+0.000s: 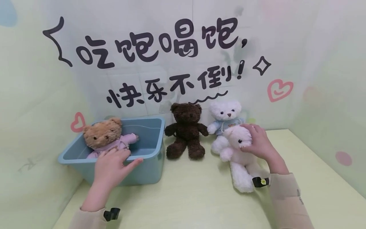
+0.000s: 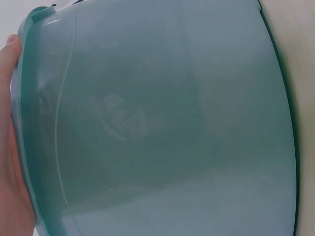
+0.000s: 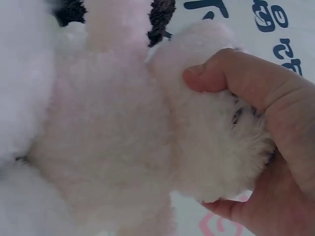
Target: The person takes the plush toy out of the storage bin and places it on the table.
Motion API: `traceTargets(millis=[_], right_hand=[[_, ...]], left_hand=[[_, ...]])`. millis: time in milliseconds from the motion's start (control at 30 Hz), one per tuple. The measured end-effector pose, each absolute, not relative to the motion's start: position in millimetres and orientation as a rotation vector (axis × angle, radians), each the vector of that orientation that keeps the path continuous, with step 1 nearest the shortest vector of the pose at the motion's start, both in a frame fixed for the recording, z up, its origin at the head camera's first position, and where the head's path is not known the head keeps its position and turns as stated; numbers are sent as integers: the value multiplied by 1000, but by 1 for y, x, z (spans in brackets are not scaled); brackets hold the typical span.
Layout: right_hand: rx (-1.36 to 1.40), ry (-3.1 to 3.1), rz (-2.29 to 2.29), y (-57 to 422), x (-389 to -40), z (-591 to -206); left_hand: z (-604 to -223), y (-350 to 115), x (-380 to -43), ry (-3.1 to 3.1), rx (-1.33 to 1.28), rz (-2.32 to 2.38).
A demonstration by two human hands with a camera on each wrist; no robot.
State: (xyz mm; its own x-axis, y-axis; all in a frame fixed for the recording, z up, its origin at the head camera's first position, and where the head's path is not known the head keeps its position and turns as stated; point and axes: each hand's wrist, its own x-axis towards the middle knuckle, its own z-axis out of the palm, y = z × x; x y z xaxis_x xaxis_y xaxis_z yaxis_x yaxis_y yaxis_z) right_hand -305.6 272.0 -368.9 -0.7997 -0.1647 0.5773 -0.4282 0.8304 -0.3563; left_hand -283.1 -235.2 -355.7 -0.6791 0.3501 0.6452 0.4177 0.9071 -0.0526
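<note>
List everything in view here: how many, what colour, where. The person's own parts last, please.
Tub: one, blue, left on the table
Tan bear: one, tan, pink-lilac clothes, inside the tub
Brown bear: one, dark brown, right of the tub
Dressed white bear: one, white, blue top, beside the brown bear
Plain plush toy: one, white, in front of the dressed one
Table: one, pale yellow-green, beneath them
Backdrop: one, whitish, behind
Lettering: two rows, black, on the backdrop
Hearts: two, pink, flanking the lettering
Wrist devices: two, black, at the cuffs
Sleeves: two, beige, on the forearms
Left hand: one, bare, at the tub's near rim
Right hand: one, bare, gripping the plain toy's head
</note>
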Motion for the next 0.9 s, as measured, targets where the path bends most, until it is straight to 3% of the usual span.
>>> traceTargets(millis=[400, 900], right_hand=[[337, -2703, 600, 273, -283, -351], [140, -2626, 609, 267, -292, -356]], left_hand=[[-356, -237, -281, -2331, -566, -140], [-357, -236, -283, -2337, -559, -136]])
